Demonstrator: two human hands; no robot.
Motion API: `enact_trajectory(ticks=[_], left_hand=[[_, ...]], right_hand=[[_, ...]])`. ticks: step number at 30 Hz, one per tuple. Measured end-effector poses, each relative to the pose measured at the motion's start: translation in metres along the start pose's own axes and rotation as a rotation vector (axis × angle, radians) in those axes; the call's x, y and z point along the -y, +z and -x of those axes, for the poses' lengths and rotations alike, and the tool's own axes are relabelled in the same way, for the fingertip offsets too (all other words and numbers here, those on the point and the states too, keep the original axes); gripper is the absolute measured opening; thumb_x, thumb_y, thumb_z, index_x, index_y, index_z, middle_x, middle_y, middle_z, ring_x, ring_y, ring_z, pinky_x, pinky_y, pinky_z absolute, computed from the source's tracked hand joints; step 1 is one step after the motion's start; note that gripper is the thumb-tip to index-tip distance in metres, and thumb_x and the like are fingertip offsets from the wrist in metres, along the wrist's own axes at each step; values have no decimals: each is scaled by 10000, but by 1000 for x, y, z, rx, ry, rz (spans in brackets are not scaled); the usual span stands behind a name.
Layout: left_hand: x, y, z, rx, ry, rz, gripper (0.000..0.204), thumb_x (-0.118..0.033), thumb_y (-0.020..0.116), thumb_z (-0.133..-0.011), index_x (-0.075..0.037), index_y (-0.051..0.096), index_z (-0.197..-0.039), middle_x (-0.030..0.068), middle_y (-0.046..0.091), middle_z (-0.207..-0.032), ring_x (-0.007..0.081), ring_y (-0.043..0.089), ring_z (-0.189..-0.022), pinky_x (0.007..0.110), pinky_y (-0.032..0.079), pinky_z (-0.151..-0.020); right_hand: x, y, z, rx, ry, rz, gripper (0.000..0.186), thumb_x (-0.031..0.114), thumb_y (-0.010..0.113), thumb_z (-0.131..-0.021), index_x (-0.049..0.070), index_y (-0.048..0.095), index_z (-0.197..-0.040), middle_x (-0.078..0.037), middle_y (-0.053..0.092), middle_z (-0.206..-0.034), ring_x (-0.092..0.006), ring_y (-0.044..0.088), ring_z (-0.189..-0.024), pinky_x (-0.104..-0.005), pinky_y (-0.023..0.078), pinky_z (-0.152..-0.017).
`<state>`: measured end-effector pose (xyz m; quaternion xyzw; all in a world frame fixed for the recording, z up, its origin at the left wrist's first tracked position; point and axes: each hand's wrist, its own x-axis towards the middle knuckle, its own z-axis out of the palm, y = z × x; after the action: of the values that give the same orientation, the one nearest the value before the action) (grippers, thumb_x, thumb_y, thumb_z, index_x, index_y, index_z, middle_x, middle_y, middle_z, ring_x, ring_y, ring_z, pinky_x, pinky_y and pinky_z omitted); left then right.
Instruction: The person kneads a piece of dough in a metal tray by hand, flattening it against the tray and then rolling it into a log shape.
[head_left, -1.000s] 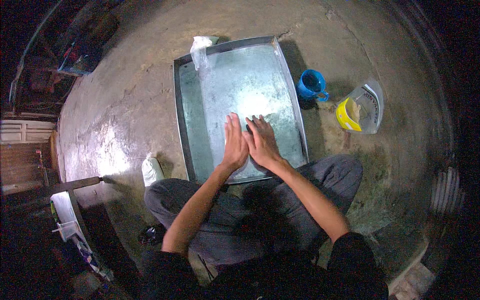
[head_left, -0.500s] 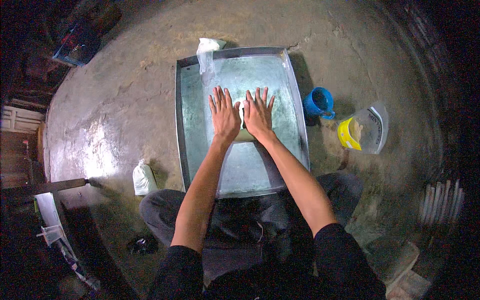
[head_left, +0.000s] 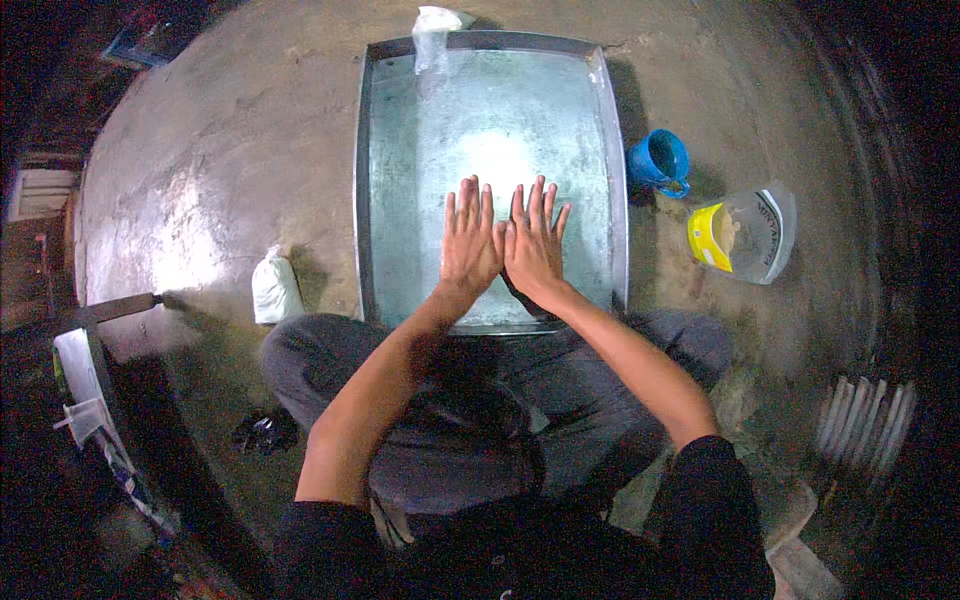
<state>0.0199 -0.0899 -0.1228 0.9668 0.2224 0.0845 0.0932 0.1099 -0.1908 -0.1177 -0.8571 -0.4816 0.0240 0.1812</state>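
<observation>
Side by side, both my hands are palm down over the near part of a shallow metal tray (head_left: 400, 230). My left hand (head_left: 471, 250) has its fingers stretched forward, its thumb beside the other thumb. My right hand (head_left: 535, 252) is likewise flat, fingers straight and slightly spread. Neither is wrapped round anything. Whatever lies beneath the palms is hidden by them; a dark shadow shows under the right wrist. The tray's metal surface gleams beyond my fingertips.
A clear plastic bag with white contents (head_left: 433, 40) hangs over the tray's far rim. To the right are a blue mug (head_left: 660, 160) and a clear-and-yellow plastic pouch (head_left: 735, 237). A white bag (head_left: 276, 288) stands left, near my bent knee. A black plastic bag (head_left: 266, 431) lies lower left.
Both hands have drawn back toward the tray's near edge, staying flat. A pale rounded piece, visible below the hands before, is now out of sight. The whole view has shifted, putting the tray higher.
</observation>
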Motion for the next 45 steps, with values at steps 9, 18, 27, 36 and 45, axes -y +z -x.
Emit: enact_trajectory(ticks=[9, 18, 27, 36, 45], left_hand=[[39, 16, -97, -153, -23, 32, 676, -410, 394, -995, 55, 338, -1481, 337, 211, -1564, 441, 71, -1505, 611, -34, -1190], [90, -24, -117, -238, -94, -213, 592, -379, 534, -967, -72, 434, -1463, 262, 155, -1612, 415, 41, -1516, 642, -5, -1181], [205, -25, -71, -221, -244, 173, 562, -208, 483, -993, 90, 328, -1444, 339, 314, -1510, 493, 202, -1451, 542, 189, -1199], [189, -24, -66, -284, -263, 284, 493, -31, 416, -962, 59, 337, -1440, 404, 283, -1486, 498, 242, -1434, 498, 231, -1201], [207, -8, -63, -338, -199, 293, 621, 47, 443, -869, 28, 301, -1474, 327, 300, -1517, 481, 219, -1449, 530, 215, -1202]], right_hand=[[-30, 22, -96, -23, 128, 13, 565, 330, 393, -1024, 37, 353, -1506, -344, 167, -1568, -519, 81, -1474, -696, 26, -1144], [-9, 14, -69, -35, -243, 33, 481, 271, 405, -1030, 22, 447, -1440, -253, 365, -1527, -470, 201, -1468, -645, 127, -1172], [52, 8, -3, 78, -6, 11, 752, 514, 387, -1011, -22, 263, -1523, -363, 125, -1570, -523, 22, -1478, -722, -34, -1120], [14, 22, -131, -155, -83, 125, 761, 507, 417, -992, -33, 285, -1511, -384, 238, -1527, -532, 122, -1460, -706, 7, -1134], [39, 21, -84, 66, -212, 324, 880, 547, 515, -938, -40, 224, -1526, -296, 234, -1575, -431, 190, -1484, -653, 63, -1170]])
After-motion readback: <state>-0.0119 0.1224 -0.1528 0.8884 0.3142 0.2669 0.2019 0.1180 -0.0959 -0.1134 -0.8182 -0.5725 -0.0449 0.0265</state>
